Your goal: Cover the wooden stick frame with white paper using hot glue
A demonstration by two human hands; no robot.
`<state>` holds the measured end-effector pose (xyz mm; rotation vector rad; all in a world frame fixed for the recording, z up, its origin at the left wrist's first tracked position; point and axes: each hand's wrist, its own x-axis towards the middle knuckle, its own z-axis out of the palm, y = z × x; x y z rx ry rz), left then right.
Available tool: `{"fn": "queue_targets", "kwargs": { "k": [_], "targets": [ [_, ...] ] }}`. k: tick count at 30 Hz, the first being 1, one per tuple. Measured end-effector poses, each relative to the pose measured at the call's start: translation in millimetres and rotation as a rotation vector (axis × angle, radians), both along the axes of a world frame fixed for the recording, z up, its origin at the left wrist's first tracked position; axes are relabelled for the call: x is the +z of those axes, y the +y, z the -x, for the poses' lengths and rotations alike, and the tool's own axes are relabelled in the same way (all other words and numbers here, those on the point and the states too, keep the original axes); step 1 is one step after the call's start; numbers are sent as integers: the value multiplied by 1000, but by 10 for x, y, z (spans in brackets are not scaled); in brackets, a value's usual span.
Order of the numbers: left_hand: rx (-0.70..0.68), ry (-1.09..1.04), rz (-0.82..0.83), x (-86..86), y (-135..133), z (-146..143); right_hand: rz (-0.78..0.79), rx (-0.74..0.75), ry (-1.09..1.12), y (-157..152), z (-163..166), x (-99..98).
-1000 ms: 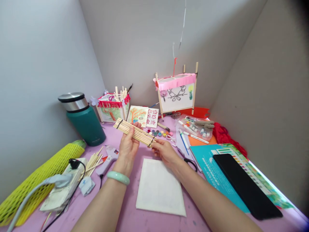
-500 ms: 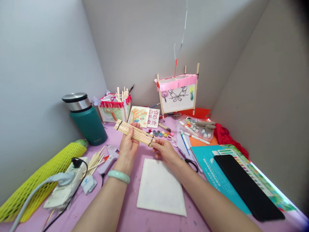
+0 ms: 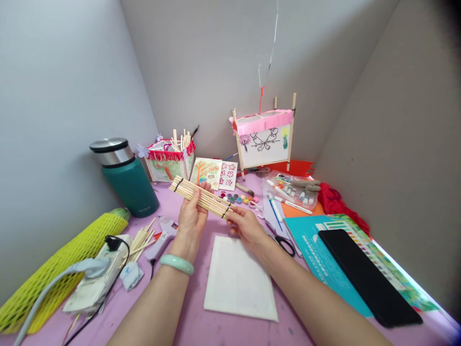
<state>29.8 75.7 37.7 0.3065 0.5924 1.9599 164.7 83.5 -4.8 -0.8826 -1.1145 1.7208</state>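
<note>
Between my two hands is a flat bundle of wooden sticks point(image 3: 203, 198), bound near each end with a dark band. My left hand point(image 3: 192, 211) grips it around the middle, thumb on top and fingers behind. At its right end, my right hand point(image 3: 245, 223) pinches the sticks beside the band. The bundle is tilted, its left end higher, and held above the table. Below it lies a white rectangular sheet or panel point(image 3: 239, 281), partly under my right wrist. A pale green bangle point(image 3: 177, 264) circles my left wrist.
Left are a teal bottle point(image 3: 129, 185), a power strip point(image 3: 95, 283), loose sticks point(image 3: 142, 242) and a glue gun point(image 3: 162, 240). A paper lantern point(image 3: 264, 142) hangs at the back. Scissors point(image 3: 285, 245), a blue booklet point(image 3: 313, 250) and a black slab point(image 3: 367, 274) lie right.
Both hands hold the stick bundle in nearly the same place and pose. The whole view has shifted very slightly; nothing was taken up or let go.
</note>
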Motion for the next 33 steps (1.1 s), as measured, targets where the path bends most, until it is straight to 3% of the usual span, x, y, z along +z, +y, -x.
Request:
{"fn": "queue_targets", "kwargs": {
  "k": [11, 16, 33],
  "targets": [
    [26, -31, 33, -23, 15, 15, -23, 120, -153, 82, -69, 19],
    [27, -26, 31, -55, 34, 24, 0, 106, -202, 73, -53, -4],
    [17, 70, -11, -25, 3, 29, -56, 135, -154, 59, -61, 36]
  ]
}}
